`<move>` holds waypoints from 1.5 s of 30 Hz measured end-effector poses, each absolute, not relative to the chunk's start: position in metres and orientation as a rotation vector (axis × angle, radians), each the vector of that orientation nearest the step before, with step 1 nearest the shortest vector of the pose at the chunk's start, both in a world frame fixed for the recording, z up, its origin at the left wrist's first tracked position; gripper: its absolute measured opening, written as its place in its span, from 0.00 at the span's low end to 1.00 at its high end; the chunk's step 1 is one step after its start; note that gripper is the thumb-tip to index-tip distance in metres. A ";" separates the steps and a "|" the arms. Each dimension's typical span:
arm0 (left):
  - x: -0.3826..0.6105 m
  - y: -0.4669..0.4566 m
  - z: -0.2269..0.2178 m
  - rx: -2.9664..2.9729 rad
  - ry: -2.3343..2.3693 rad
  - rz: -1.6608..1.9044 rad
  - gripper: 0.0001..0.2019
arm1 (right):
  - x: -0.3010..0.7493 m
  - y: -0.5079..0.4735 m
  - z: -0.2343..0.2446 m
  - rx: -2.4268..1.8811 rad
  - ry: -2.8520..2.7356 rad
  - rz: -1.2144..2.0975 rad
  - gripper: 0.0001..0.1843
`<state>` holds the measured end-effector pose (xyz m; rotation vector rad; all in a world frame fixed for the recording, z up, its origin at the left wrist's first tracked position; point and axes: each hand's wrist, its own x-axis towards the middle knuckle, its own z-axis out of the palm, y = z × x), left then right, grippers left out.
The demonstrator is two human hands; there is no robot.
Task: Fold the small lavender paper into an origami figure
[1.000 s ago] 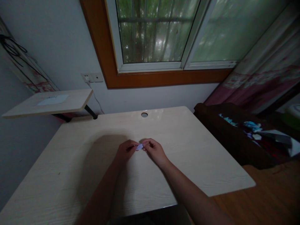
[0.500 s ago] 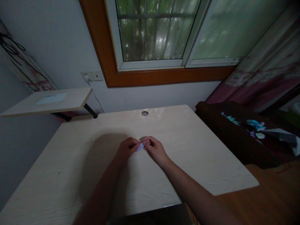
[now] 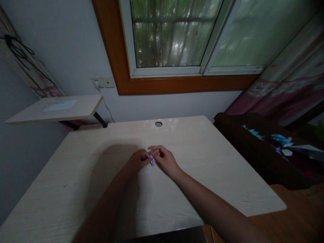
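A small piece of folded pale-violet paper point(image 3: 152, 161) sits between my two hands, just above or on the middle of the desk point(image 3: 192, 189). My left hand point(image 3: 139, 160) pinches it from the left, thumb and forefinger closed at its edge. From the right, my right hand point(image 3: 164, 157) grips its upper edge with thumb and fingertips. The fingers cover part of the paper, and its lower tip points toward me. Both hands nearly touch at the fingertips.
A raised shelf point(image 3: 83, 109) with a paper sheet point(image 3: 60, 105) stands at the back left. Behind the desk are a wall socket point(image 3: 102, 82) and a window point(image 3: 169, 44). A round cable hole point(image 3: 158, 124) lies near the back edge. Dark furniture point(image 3: 235, 145) holding several items stands right.
The paper has turned between my fingers and now shows a narrower, more upright shape. My hands have shifted slightly around it. The camera view has moved a little.
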<state>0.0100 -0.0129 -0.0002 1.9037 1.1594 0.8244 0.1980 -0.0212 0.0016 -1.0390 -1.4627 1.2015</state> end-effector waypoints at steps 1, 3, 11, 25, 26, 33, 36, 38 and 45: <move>0.009 -0.010 0.001 1.891 1.168 0.812 0.09 | 0.197 -0.018 0.002 -1.029 -1.493 1.197 0.13; 0.006 -0.005 0.002 1.863 1.211 0.819 0.10 | 0.196 -0.012 0.003 -1.019 -1.530 1.175 0.15; -0.005 0.011 0.000 1.535 1.314 1.031 0.13 | 0.184 0.007 -0.009 -1.078 -1.594 1.162 0.16; -0.008 0.013 -0.001 1.544 1.260 1.113 0.10 | 0.171 0.003 -0.007 -1.039 -1.662 1.122 0.13; -0.009 0.014 -0.002 1.546 1.254 1.113 0.09 | 0.171 0.004 -0.008 -1.036 -1.658 1.122 0.13; -0.010 0.013 0.000 1.572 1.243 1.102 0.09 | 0.172 0.004 -0.007 -1.056 -1.691 1.101 0.12; -0.009 0.013 0.002 1.565 1.252 1.094 0.09 | 0.172 0.004 -0.007 -1.061 -1.693 1.102 0.12; -0.009 0.013 0.002 1.548 1.255 1.095 0.09 | 0.172 0.004 -0.008 -1.055 -1.692 1.111 0.12; -0.010 0.014 -0.002 1.514 1.239 1.094 0.08 | 0.171 0.004 -0.009 -1.065 -1.695 1.088 0.12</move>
